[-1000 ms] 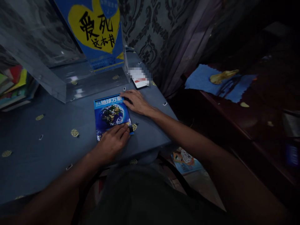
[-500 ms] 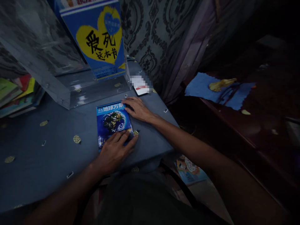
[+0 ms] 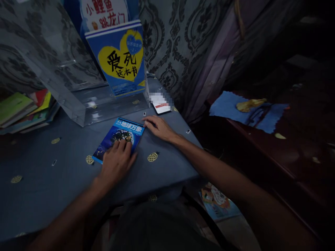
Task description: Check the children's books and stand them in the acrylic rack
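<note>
A thin blue book (image 3: 104,144) with an Earth picture on its cover lies flat and askew on the table. My left hand (image 3: 117,158) rests on its lower right part, palm down and fingers extended, covering some of the globe. The fingertips of my right hand (image 3: 159,128) touch the book's upper right corner, with thumb and fingers slightly apart. Behind the book, a clear acrylic stand (image 3: 75,113) holds upright a blue book (image 3: 121,87) with a yellow heart and, behind that, a taller book (image 3: 104,12) with red lettering.
A phone (image 3: 162,108) with a lit, partly blurred screen lies right of the stand. Stacked books (image 3: 15,108) sit at the left of the patterned tablecloth (image 3: 65,181). Beyond the table's right edge, a dark red surface bears a blue cloth (image 3: 225,104). A picture book (image 3: 217,202) lies lower down.
The Earth book has turned clockwise, its lower end swinging left. My left hand has moved left with it, while my right hand stays by the top right corner. The view has shifted slightly.
</note>
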`<control>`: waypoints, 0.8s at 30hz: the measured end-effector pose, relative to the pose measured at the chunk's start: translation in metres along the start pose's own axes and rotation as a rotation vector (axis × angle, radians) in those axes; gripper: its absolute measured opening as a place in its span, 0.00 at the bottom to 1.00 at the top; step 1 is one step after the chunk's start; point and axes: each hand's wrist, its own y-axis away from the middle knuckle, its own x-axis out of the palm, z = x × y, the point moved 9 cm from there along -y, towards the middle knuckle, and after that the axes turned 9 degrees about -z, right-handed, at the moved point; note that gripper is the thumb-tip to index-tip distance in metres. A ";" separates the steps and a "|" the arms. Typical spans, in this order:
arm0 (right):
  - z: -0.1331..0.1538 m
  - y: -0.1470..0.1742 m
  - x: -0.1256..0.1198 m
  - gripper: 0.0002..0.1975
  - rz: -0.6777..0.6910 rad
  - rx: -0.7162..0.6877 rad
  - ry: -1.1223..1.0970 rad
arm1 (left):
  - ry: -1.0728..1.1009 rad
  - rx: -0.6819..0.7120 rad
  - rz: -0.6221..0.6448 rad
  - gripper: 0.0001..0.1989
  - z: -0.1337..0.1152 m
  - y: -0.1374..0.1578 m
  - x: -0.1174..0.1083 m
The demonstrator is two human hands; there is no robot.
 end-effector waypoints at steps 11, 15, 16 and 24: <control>-0.010 -0.003 -0.012 0.16 -0.154 0.123 -0.129 | -0.082 -0.150 0.115 0.19 -0.010 -0.062 0.017; -0.009 -0.002 -0.014 0.16 -0.173 0.118 -0.138 | -0.090 -0.138 0.125 0.22 -0.010 -0.063 0.018; -0.010 -0.002 -0.015 0.16 -0.179 0.117 -0.136 | -0.085 -0.140 0.125 0.22 -0.009 -0.063 0.018; 0.009 0.004 -0.016 0.16 -0.195 -0.040 -0.058 | -0.077 -0.146 0.121 0.24 -0.011 -0.064 0.017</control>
